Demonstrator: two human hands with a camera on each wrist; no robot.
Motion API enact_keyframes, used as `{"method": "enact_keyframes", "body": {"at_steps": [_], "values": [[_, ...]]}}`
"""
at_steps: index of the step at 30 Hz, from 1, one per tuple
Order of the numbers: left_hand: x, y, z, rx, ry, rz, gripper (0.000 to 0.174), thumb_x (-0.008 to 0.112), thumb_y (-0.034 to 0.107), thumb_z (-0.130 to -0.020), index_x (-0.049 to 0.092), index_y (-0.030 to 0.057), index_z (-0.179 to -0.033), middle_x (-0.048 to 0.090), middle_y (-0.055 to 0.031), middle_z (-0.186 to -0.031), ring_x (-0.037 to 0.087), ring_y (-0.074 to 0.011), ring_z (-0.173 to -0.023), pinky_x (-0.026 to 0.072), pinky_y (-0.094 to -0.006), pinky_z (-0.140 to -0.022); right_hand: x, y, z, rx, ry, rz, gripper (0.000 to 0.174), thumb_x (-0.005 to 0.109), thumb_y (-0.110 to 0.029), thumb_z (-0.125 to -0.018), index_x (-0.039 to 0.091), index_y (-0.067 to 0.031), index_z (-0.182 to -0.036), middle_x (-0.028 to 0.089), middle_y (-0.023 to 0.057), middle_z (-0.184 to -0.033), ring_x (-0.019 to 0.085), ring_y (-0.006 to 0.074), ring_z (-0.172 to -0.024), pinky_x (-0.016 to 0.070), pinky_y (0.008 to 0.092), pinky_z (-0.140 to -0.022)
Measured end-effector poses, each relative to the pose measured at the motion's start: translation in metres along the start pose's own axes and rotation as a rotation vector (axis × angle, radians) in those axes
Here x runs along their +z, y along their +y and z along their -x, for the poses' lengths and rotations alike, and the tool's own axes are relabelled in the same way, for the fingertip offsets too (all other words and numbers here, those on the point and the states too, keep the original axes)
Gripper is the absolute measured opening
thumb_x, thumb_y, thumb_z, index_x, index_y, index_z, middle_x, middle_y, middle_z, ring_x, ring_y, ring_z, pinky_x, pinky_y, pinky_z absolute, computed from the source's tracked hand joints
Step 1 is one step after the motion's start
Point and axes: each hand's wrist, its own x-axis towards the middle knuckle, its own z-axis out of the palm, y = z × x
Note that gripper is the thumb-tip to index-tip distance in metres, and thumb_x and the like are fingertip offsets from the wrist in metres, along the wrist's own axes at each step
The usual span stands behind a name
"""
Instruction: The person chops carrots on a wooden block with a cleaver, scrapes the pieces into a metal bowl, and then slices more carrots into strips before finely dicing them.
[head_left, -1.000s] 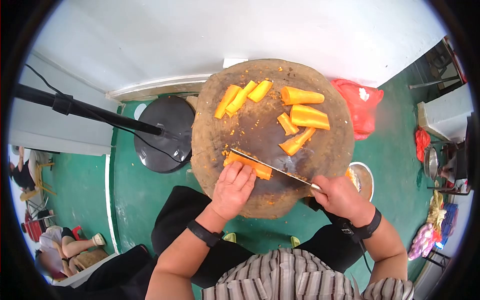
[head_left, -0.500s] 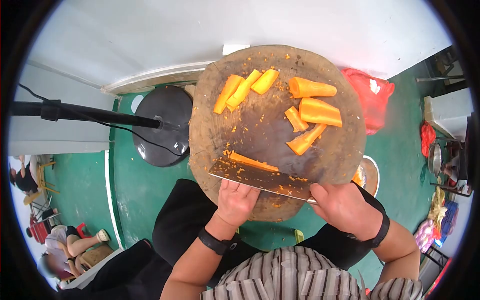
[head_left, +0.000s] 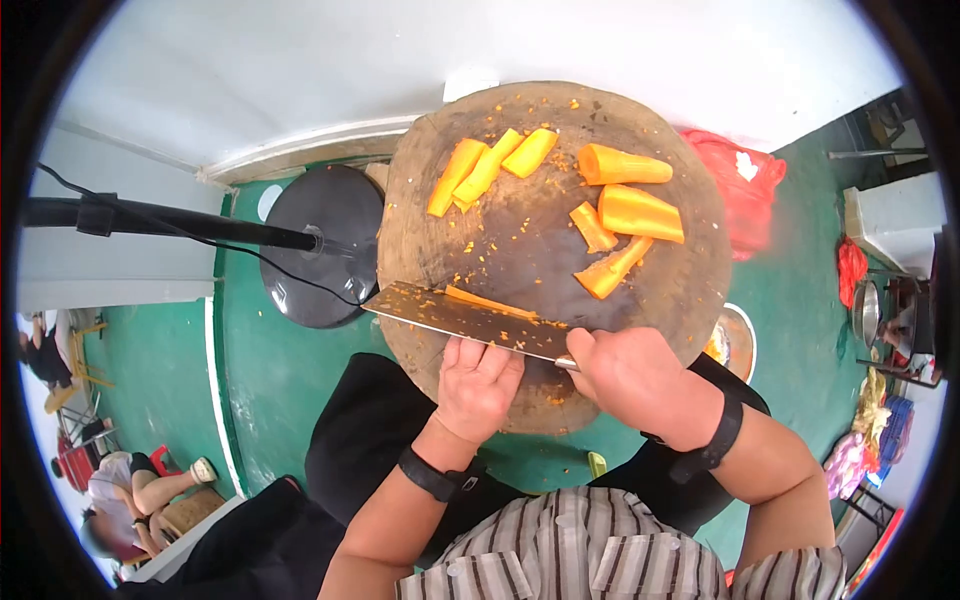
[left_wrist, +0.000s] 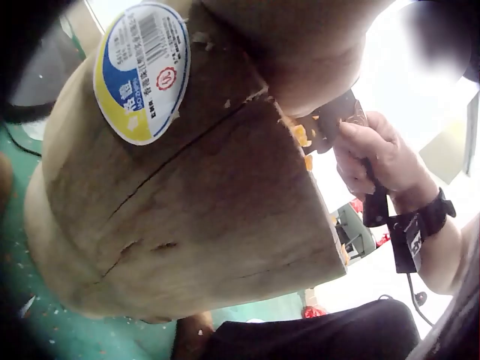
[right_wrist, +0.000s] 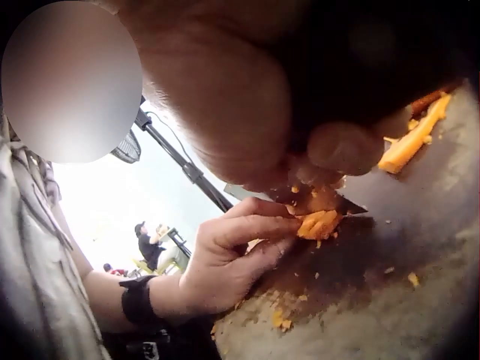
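A cleaver [head_left: 450, 318] lies with its broad face tilted upward over the near part of the round wooden block [head_left: 400, 245]. My right hand [head_left: 635, 380] grips its handle. Orange crumbs cling to the blade, and a thin orange strip [head_left: 490, 302] shows along its far side. My left hand [head_left: 478, 390] is at the near side, fingertips hidden under the blade; in the right wrist view those fingers pinch an orange piece [right_wrist: 319, 225] beside the blade. Several cut orange pieces lie at the far left and far right of the block, including a thick one [head_left: 640, 213].
A black round stand base [head_left: 325, 270] is left of the block, with a pole and cable. Right of the block are a red plastic bag [head_left: 735, 190] and a bowl [head_left: 745, 345]. A wall stands behind. A seated person is at lower left.
The blade has turned from nearly edge-on to face-up and shifted left. My right hand has moved left with it from half a second ago. A thin strip now shows beyond the blade.
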Motion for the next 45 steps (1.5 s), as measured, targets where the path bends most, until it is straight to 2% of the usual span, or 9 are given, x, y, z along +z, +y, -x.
{"method": "enact_keyframes", "body": {"at_steps": [6, 13, 21, 29, 31, 33, 35, 42, 45], "values": [[0.004, -0.003, -0.001, 0.034, 0.022, -0.059, 0.023, 0.061, 0.012, -0.065, 0.067, 0.0015, -0.085, 0.059, -0.0081, -0.101, 0.053, -0.0290, -0.102, 0.0412, -0.0448, -0.089, -0.005, 0.011, 0.008, 0.048, 0.089, -0.098, 0.013, 0.058, -0.014, -0.078, 0.051, -0.0039, -0.076, 0.057, 0.0137, -0.057, 0.061, 0.0318, -0.055, 0.0486, 0.0401, -0.048], [-0.001, -0.001, 0.000, 0.031, -0.009, -0.055, 0.021, 0.062, 0.010, -0.065, 0.068, 0.0028, -0.083, 0.060, -0.0066, -0.103, 0.053, -0.0275, -0.102, 0.0410, -0.0452, -0.088, -0.019, 0.013, 0.046, 0.019, -0.043, -0.072, 0.018, 0.059, -0.014, -0.078, 0.046, -0.0022, -0.076, 0.055, 0.0134, -0.057, 0.059, 0.0337, -0.054, 0.0475, 0.0425, -0.048], [-0.001, -0.003, 0.001, 0.017, -0.035, -0.012, 0.022, 0.064, 0.008, -0.063, 0.068, 0.0018, -0.083, 0.060, -0.0076, -0.104, 0.052, -0.0294, -0.102, 0.0410, -0.0459, -0.089, -0.022, 0.014, 0.016, 0.027, -0.161, -0.134, 0.017, 0.060, -0.013, -0.076, 0.047, -0.0016, -0.077, 0.056, 0.0143, -0.059, 0.060, 0.0332, -0.056, 0.0476, 0.0414, -0.049], [0.001, 0.000, -0.002, 0.033, 0.021, -0.045, 0.027, 0.063, 0.002, -0.061, 0.067, -0.0021, -0.087, 0.061, -0.0110, -0.099, 0.054, -0.0316, -0.099, 0.0436, -0.0444, -0.086, -0.007, 0.003, 0.001, 0.069, -0.009, -0.130, 0.012, 0.059, -0.013, -0.077, 0.055, -0.0017, -0.075, 0.060, 0.0161, -0.061, 0.062, 0.0327, -0.059, 0.0504, 0.0408, -0.053], [0.005, -0.002, 0.001, 0.033, 0.006, -0.075, 0.029, 0.060, 0.010, -0.068, 0.065, -0.0009, -0.095, 0.057, -0.0113, -0.106, 0.052, -0.0317, -0.103, 0.0414, -0.0465, -0.091, -0.003, 0.005, -0.004, 0.057, 0.032, -0.143, 0.012, 0.058, -0.013, -0.077, 0.055, -0.0014, -0.075, 0.060, 0.0164, -0.061, 0.063, 0.0330, -0.060, 0.0505, 0.0411, -0.054], [0.005, 0.000, 0.003, 0.041, 0.010, -0.082, 0.030, 0.060, 0.010, -0.068, 0.065, -0.0012, -0.095, 0.057, -0.0114, -0.107, 0.052, -0.0316, -0.104, 0.0414, -0.0462, -0.091, 0.000, 0.000, -0.001, 0.053, 0.070, -0.158, 0.013, 0.058, -0.014, -0.078, 0.056, -0.0012, -0.076, 0.060, 0.0167, -0.062, 0.063, 0.0332, -0.061, 0.0506, 0.0415, -0.055], [0.004, -0.001, -0.001, 0.069, 0.041, -0.092, 0.030, 0.060, 0.010, -0.068, 0.065, -0.0015, -0.095, 0.057, -0.0114, -0.107, 0.051, -0.0306, -0.105, 0.0419, -0.0453, -0.091, 0.000, -0.006, 0.001, 0.127, 0.003, -0.146, 0.016, 0.057, -0.016, -0.079, 0.057, -0.0006, -0.077, 0.061, 0.0182, -0.067, 0.063, 0.0350, -0.066, 0.0509, 0.0434, -0.059], [0.003, -0.001, -0.001, 0.061, 0.035, -0.078, 0.027, 0.059, 0.010, -0.066, 0.064, -0.0007, -0.089, 0.057, -0.0104, -0.101, 0.052, -0.0290, -0.100, 0.0434, -0.0429, -0.088, 0.002, 0.009, -0.005, 0.162, -0.031, -0.224, 0.023, 0.057, -0.024, -0.083, 0.056, -0.0012, -0.077, 0.058, 0.0207, -0.065, 0.059, 0.0396, -0.064, 0.0482, 0.0472, -0.060], [0.002, -0.001, -0.001, 0.055, 0.030, -0.072, 0.026, 0.059, 0.010, -0.066, 0.063, -0.0006, -0.089, 0.057, -0.0111, -0.101, 0.052, -0.0295, -0.100, 0.0438, -0.0432, -0.088, 0.003, 0.003, -0.001, 0.193, 0.026, -0.233, 0.023, 0.057, -0.024, -0.083, 0.056, -0.0018, -0.077, 0.058, 0.0216, -0.065, 0.059, 0.0401, -0.065, 0.0477, 0.0478, -0.060]]}}
